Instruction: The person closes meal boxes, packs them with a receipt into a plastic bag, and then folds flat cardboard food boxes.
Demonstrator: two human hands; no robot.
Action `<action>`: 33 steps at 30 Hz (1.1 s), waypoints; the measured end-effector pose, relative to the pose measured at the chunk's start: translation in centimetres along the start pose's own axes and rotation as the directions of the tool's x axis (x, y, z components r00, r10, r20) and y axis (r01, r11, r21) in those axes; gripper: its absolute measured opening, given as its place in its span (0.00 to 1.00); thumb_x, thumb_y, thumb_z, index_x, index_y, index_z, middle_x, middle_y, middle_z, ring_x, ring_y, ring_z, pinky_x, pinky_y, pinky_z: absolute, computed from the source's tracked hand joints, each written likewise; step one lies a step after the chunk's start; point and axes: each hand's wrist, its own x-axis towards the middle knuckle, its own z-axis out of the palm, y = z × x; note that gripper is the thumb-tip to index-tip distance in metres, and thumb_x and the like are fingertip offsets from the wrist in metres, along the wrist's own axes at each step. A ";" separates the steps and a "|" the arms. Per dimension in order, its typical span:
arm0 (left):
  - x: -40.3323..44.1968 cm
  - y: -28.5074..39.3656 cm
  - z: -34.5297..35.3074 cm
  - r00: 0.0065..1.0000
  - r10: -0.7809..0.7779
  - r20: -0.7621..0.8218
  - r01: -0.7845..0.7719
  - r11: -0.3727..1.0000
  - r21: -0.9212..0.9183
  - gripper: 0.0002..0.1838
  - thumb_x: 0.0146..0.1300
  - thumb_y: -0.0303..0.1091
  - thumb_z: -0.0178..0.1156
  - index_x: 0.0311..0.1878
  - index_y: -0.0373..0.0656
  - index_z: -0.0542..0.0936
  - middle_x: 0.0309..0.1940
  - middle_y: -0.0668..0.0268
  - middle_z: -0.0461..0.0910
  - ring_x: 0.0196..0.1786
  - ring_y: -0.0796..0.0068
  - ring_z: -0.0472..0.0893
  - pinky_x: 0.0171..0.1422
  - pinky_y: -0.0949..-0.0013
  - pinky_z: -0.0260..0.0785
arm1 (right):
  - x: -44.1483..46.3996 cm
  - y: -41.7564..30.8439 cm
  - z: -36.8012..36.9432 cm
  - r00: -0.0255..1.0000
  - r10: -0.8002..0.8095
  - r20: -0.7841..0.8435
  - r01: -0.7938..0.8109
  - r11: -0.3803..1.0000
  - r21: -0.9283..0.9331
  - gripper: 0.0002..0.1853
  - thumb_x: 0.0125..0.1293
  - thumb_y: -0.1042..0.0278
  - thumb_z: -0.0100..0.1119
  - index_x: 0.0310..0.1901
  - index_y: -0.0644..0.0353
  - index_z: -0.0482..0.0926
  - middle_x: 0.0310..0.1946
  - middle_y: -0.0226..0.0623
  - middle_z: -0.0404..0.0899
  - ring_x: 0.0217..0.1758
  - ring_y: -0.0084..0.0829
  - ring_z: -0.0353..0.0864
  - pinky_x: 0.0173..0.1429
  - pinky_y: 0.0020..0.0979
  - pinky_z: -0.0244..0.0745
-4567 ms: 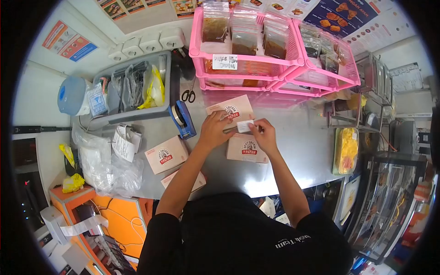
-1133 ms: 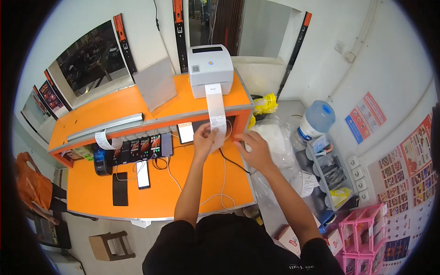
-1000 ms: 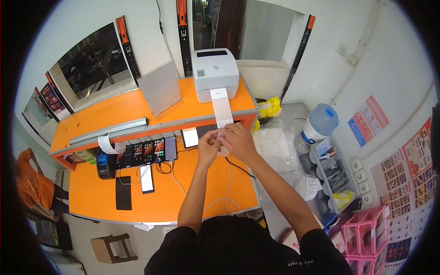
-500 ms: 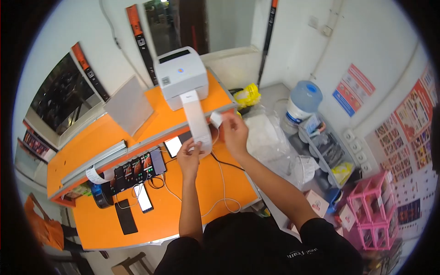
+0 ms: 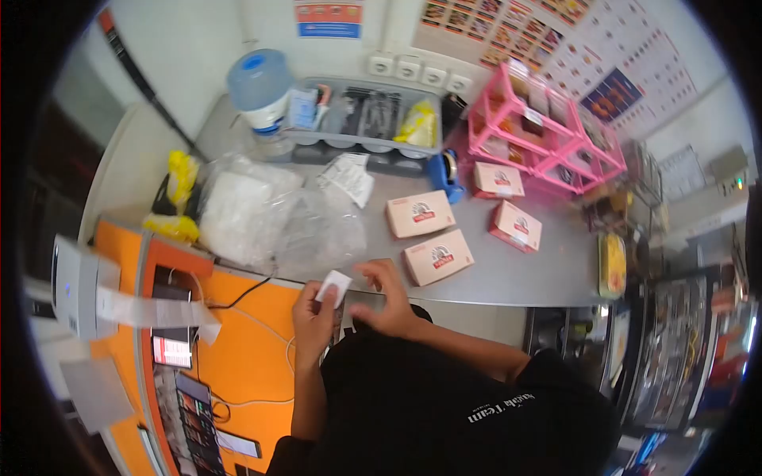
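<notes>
Pinched between thumb and fingers of my left hand point(image 5: 315, 317) is a small white paper label point(image 5: 336, 284). Just to its right is my right hand point(image 5: 386, 301), fingers apart and curled, with nothing visible in it. Two pale pink cardboard boxes with a red and black logo, a front box point(image 5: 438, 258) and another box point(image 5: 419, 214) behind it, lie beyond my right hand on the grey metal counter point(image 5: 508, 274). To the left, a white label printer point(image 5: 79, 289) has a long paper strip point(image 5: 159, 312) hanging from it.
The orange desk point(image 5: 254, 349) holds phones and cables. Clear plastic bags point(image 5: 278, 214), a water jug point(image 5: 260, 91), a grey tray point(image 5: 373, 119), a blue tape dispenser point(image 5: 447, 176), two more boxes and a pink rack point(image 5: 532, 135) stand on the counter.
My view has turned right, from the printer to the counter. My left hand has let go of the paper strip and now holds the small label, which my right hand held before.
</notes>
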 end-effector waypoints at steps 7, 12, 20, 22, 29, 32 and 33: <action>4.1 -6.7 12.3 0.885 0.114 0.451 -0.208 0.964 0.165 0.10 0.73 0.35 0.67 0.46 0.36 0.83 0.26 0.70 0.80 0.27 0.84 0.75 0.31 0.73 0.67 | -7.5 9.8 -13.5 0.832 0.486 -0.266 -0.395 0.857 0.331 0.12 0.74 0.65 0.69 0.54 0.58 0.82 0.40 0.24 0.82 0.36 0.20 0.78 0.41 0.22 0.71; 6.0 -9.3 18.6 0.780 0.021 0.626 -0.193 0.959 0.208 0.12 0.71 0.35 0.68 0.48 0.35 0.84 0.27 0.66 0.82 0.29 0.83 0.77 0.34 0.71 0.70 | -8.5 8.7 -18.7 0.682 0.721 -0.124 -0.533 0.606 0.590 0.12 0.74 0.65 0.70 0.53 0.58 0.82 0.40 0.27 0.84 0.39 0.16 0.78 0.37 0.22 0.72; 4.2 -11.5 20.1 0.787 0.138 0.601 -0.428 0.824 0.371 0.24 0.64 0.38 0.73 0.60 0.39 0.81 0.41 0.63 0.84 0.42 0.70 0.81 0.49 0.63 0.73 | -10.3 13.5 -19.3 0.661 0.583 -0.472 -0.523 0.809 0.267 0.11 0.74 0.61 0.71 0.38 0.60 0.85 0.24 0.21 0.77 0.27 0.13 0.70 0.31 0.22 0.63; 3.6 -11.4 20.4 0.772 0.329 0.544 -0.610 0.626 0.486 0.30 0.60 0.39 0.74 0.65 0.41 0.79 0.45 0.61 0.83 0.49 0.63 0.81 0.57 0.58 0.72 | -10.7 14.5 -20.1 0.594 0.571 -0.567 -0.509 0.812 0.286 0.14 0.74 0.59 0.71 0.35 0.61 0.84 0.23 0.20 0.76 0.25 0.12 0.67 0.31 0.22 0.61; 6.1 -18.4 20.8 0.584 0.597 0.549 -0.793 0.277 0.542 0.30 0.56 0.35 0.72 0.64 0.42 0.80 0.40 0.64 0.79 0.47 0.63 0.79 0.58 0.56 0.69 | -10.9 17.4 -18.4 0.663 0.641 -0.386 -0.633 0.756 0.168 0.15 0.73 0.58 0.72 0.33 0.59 0.83 0.22 0.19 0.73 0.24 0.13 0.66 0.28 0.22 0.58; 5.7 -18.8 21.0 0.597 0.618 0.512 -0.782 0.305 0.544 0.26 0.57 0.33 0.70 0.61 0.42 0.81 0.38 0.64 0.79 0.46 0.64 0.79 0.57 0.56 0.69 | -10.9 18.8 -18.0 0.660 0.645 -0.386 -0.625 0.756 0.195 0.15 0.73 0.57 0.72 0.34 0.61 0.84 0.22 0.21 0.75 0.24 0.14 0.67 0.29 0.22 0.60; 5.6 -18.8 20.9 0.598 0.626 0.500 -0.779 0.308 0.546 0.25 0.57 0.33 0.69 0.61 0.42 0.82 0.38 0.64 0.79 0.46 0.64 0.79 0.57 0.56 0.69 | -10.8 19.1 -17.9 0.658 0.650 -0.380 -0.626 0.753 0.204 0.15 0.73 0.57 0.72 0.35 0.61 0.85 0.22 0.21 0.75 0.24 0.14 0.67 0.29 0.22 0.60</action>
